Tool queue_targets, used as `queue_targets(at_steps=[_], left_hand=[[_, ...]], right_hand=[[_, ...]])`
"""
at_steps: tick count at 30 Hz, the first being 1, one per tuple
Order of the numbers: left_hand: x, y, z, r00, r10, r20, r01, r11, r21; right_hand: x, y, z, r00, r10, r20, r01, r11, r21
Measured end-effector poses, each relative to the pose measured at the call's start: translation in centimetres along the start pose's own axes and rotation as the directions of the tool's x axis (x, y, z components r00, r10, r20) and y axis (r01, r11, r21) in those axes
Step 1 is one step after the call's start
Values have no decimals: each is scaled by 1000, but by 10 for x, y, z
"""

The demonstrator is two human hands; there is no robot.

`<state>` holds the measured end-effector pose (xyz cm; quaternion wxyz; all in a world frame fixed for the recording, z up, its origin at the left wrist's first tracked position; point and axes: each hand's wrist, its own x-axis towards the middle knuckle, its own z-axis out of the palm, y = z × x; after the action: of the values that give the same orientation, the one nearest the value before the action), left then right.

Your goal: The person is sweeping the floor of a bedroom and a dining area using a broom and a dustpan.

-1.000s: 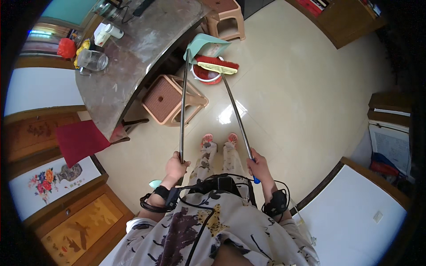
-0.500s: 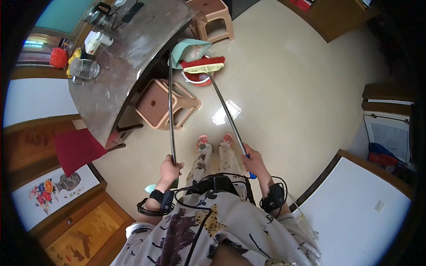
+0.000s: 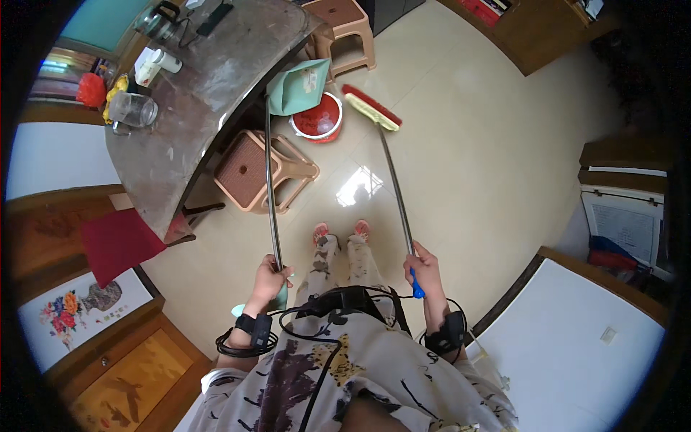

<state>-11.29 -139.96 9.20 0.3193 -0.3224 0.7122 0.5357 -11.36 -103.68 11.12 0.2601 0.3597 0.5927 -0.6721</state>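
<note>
My left hand (image 3: 270, 279) is closed round the metal pole of a long-handled dustpan (image 3: 296, 90), whose pale green pan is beside the table edge. The pan overlaps the rim of a red bucket (image 3: 317, 119) with a white edge. In my right hand (image 3: 423, 270) is the blue-ended handle of a broom (image 3: 394, 180). Its yellow-green head with red bristles (image 3: 373, 108) lies to the right of the bucket, apart from it. Both poles slant away from me toward the far side.
A brown plastic stool (image 3: 252, 173) stands left of the dustpan pole, with another stool (image 3: 342, 32) farther back. The dark table (image 3: 194, 101) bears a glass jug (image 3: 133, 109) and a white bottle (image 3: 167, 60). A red-covered chair (image 3: 122, 245) is at left, a white-topped cabinet (image 3: 568, 338) at right.
The broom head has swung right, off the bucket, and turned, uncovering the red inside. My right hand has shifted slightly right and down. The dustpan has shifted only a little and now appears more tilted.
</note>
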Motion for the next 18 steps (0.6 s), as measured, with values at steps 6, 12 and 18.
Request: queue_targets(at_steps=[6, 12, 18], left_hand=[[-2, 33, -6, 967, -12, 254, 98, 938, -332], [-1, 71, 6, 927, 50, 372, 190, 791, -581], [-24, 115, 29, 908, 109, 404, 266, 595, -759]], right_hand=[[49, -40, -8, 989, 106, -101, -44, 873, 485], [132, -47, -43, 972, 183, -151, -55, 791, 610], [236, -72, -82, 954, 198, -223, -31, 810, 586]])
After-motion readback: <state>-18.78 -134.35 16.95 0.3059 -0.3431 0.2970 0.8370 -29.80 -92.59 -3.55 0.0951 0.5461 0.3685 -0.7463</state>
